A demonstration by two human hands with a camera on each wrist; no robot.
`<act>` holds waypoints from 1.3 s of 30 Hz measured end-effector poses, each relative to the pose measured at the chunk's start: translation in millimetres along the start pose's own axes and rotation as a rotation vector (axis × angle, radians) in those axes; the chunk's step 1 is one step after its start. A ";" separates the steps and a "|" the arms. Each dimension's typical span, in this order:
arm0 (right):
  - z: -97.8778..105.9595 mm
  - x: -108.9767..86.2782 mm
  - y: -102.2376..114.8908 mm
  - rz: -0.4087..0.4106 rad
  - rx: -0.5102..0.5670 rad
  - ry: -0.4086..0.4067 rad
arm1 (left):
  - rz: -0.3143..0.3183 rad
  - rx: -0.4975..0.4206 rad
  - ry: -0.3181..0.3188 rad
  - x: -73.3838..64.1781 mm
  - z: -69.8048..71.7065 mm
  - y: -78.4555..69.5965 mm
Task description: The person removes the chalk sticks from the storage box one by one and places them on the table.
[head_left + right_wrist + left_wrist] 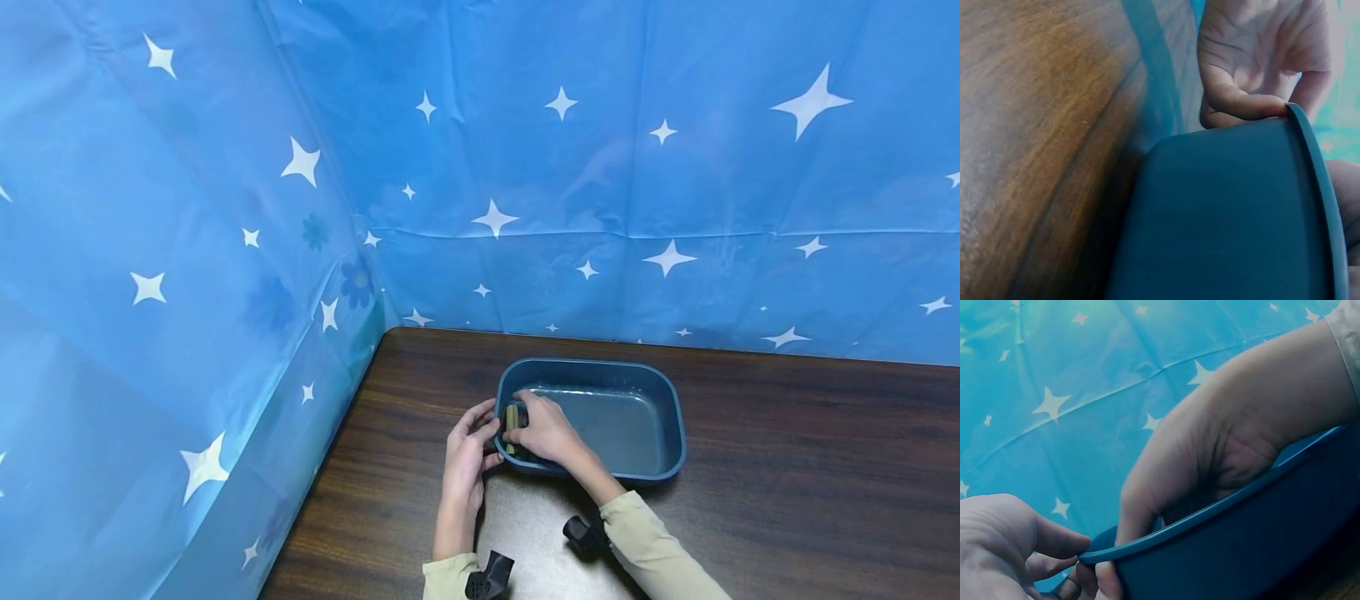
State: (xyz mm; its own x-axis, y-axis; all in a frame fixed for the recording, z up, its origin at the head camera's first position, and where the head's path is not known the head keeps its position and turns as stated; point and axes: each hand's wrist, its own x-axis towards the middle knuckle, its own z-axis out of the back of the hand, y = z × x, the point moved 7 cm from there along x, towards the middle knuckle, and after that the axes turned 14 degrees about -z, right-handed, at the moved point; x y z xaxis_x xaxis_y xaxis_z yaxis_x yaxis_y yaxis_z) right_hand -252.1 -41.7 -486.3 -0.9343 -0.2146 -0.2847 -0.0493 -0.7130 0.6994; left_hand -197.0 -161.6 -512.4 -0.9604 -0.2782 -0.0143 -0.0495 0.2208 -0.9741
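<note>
A dark blue rectangular basin [615, 425] stands on the wooden table. My left hand [465, 458] pinches its left rim; in the left wrist view the thumb lies against the rim [1147, 542] with fingertips below it. Over the near side, my right hand [551, 429] reaches down into the basin's left end. Between its thumb and fingers is a narrow yellow-green piece [512, 427], partly covered by the hand, its kind unclear. From the left wrist camera, the right fingertips are hidden behind the basin wall. The right wrist view shows mostly the basin's outer side [1229, 212].
The dark wood tabletop [810, 458] spreads to both sides of the basin. Blue sheeting with white stars [600, 183] rises behind the table and along its left edge. A black wrist camera [585, 536] is on each forearm.
</note>
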 end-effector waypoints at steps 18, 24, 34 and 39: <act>11.0 -3.9 -9.4 -0.001 0.149 0.007 | 0.000 0.010 -0.011 -3.8 -2.5 -0.9; 14.9 -1.0 -18.5 -0.075 0.247 0.041 | 0.001 0.007 -0.004 -3.1 -3.7 0.3; 33.6 -3.6 -29.9 -0.091 0.412 0.116 | -0.003 0.012 -0.022 -1.3 -2.0 0.9; 52.1 -9.3 -36.4 -0.058 0.431 0.113 | -0.007 0.018 -0.037 1.8 0.7 2.0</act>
State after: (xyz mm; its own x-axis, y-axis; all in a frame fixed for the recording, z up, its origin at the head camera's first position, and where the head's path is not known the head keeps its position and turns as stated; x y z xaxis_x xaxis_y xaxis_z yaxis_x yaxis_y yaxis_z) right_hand -260.0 21.1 -475.0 -0.8826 -0.2711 -0.3840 -0.2649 -0.3881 0.8827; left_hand -198.6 -162.4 -514.5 -0.9492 -0.3141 -0.0159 -0.0505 0.2021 -0.9781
